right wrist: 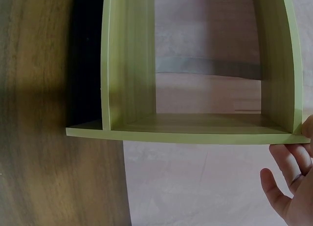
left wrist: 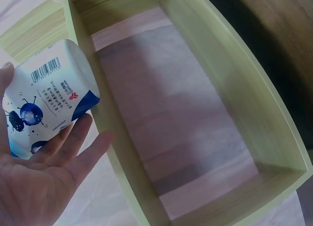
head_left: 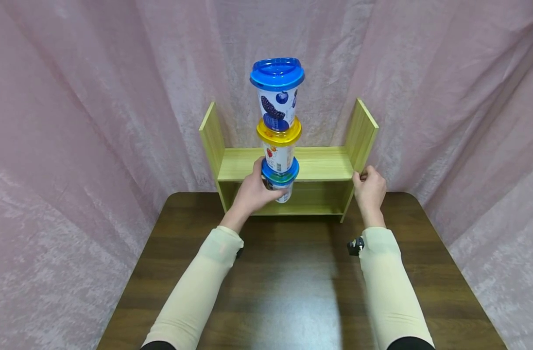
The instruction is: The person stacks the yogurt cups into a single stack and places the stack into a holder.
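Three lidded paper cups with fruit prints stand in one stack in the head view. On top is a blue-lidded cup (head_left: 277, 102), below it a yellow-lidded cup (head_left: 278, 153), and lowest another blue-lidded cup (head_left: 285, 196). My left hand (head_left: 254, 192) grips the lowest cup (left wrist: 46, 99), carrying the stack in front of the upper board of a small wooden shelf (head_left: 310, 165). My right hand (head_left: 371, 192) pinches the front edge of the shelf's right side panel (right wrist: 205, 138), thumb and fingers on opposite faces.
The two-level shelf stands at the back of a dark brown wooden table (head_left: 292, 282). Its side panels rise above the upper board, the left panel (head_left: 211, 141) angled outward in view. Pink curtains (head_left: 117, 97) hang behind and at both sides.
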Available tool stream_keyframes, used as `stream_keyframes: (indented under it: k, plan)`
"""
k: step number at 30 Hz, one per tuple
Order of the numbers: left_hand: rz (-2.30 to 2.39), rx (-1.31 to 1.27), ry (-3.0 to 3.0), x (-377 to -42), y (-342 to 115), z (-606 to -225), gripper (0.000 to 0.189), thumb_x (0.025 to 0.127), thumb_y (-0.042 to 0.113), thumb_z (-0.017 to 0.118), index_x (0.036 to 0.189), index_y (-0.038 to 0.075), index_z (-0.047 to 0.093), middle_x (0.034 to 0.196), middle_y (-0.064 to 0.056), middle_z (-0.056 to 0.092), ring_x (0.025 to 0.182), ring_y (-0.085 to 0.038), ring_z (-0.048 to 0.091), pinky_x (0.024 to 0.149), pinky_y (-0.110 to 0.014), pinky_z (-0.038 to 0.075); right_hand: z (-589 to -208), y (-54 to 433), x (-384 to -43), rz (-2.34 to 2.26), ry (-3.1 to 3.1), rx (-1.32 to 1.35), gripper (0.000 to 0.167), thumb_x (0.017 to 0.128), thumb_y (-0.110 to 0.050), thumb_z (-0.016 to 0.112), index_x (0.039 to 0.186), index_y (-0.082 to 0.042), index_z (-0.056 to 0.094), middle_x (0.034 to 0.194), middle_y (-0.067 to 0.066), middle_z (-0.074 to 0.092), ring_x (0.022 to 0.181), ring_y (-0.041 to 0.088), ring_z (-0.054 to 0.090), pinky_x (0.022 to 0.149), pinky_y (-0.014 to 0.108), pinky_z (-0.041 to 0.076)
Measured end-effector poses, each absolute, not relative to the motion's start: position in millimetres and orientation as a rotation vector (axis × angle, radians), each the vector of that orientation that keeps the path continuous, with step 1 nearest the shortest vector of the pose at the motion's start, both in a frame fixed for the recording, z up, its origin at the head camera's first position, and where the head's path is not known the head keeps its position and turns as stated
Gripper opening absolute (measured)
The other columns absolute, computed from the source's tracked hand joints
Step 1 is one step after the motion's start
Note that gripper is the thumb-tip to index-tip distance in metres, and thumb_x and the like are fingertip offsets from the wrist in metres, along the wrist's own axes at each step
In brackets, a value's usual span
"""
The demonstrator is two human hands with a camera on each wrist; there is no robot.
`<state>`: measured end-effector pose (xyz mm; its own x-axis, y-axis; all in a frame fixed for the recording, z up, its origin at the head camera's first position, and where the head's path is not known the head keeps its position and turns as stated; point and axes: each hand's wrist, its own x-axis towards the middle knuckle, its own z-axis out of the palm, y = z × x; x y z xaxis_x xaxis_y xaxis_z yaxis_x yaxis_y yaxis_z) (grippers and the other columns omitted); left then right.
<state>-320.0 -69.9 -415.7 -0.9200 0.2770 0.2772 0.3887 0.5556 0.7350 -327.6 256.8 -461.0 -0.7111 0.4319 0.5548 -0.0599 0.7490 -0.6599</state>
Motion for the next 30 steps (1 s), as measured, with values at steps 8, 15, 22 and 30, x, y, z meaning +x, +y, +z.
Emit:
stream_keyframes:
  k: [8, 15, 22, 30]
  plan:
    - [-1.308, -0.546, -2.659, -322, -71, -411, 0.11, 0.074, 0.052, 0.088, 0.156, 0.023, 0.022, 0.138, -0.005, 0.058, 0.117, -0.023, 0.061, 0.099, -0.046, 0.05, -460, 256, -327, 0.876, -2.214, -0.289, 0.023, 0.092, -0.014, 0.068, 0.077, -0.002, 0.056, 0.081, 0.02, 0.07, 0.076, 0.042, 0.064, 0.071, 0.054, 0.049]
    - [-1.307, -0.547, -2.656, -324, -71, -405, 0.11, 0.074, 0.051, 0.087, 0.157, 0.021, 0.021, 0.139, -0.007, 0.057, 0.119, -0.024, 0.06, 0.099, -0.046, 0.05, -460, 255, -326, 0.882, -2.208, -0.292, 0.023, 0.093, -0.015, 0.068, 0.078, -0.002, 0.057, 0.081, 0.02, 0.071, 0.077, 0.042, 0.065, 0.071, 0.054, 0.049]
    - [-1.327, -0.575, -2.663, -326, -72, -404, 0.109, 0.075, 0.05, 0.088, 0.156, 0.02, 0.022, 0.14, -0.007, 0.056, 0.12, -0.024, 0.06, 0.1, -0.045, 0.05, -467, 252, -319, 0.89, -2.216, -0.329, 0.022, 0.093, -0.014, 0.068, 0.078, -0.002, 0.056, 0.082, 0.019, 0.071, 0.077, 0.042, 0.065, 0.071, 0.054, 0.049]
    - [-1.336, -0.584, -2.665, -333, -72, -402, 0.11, 0.074, 0.052, 0.088, 0.156, 0.021, 0.022, 0.14, -0.006, 0.056, 0.121, -0.024, 0.058, 0.101, -0.045, 0.049, -469, 250, -317, 0.898, -2.212, -0.353, 0.021, 0.092, -0.014, 0.069, 0.079, -0.002, 0.057, 0.083, 0.019, 0.071, 0.079, 0.042, 0.066, 0.072, 0.054, 0.049]
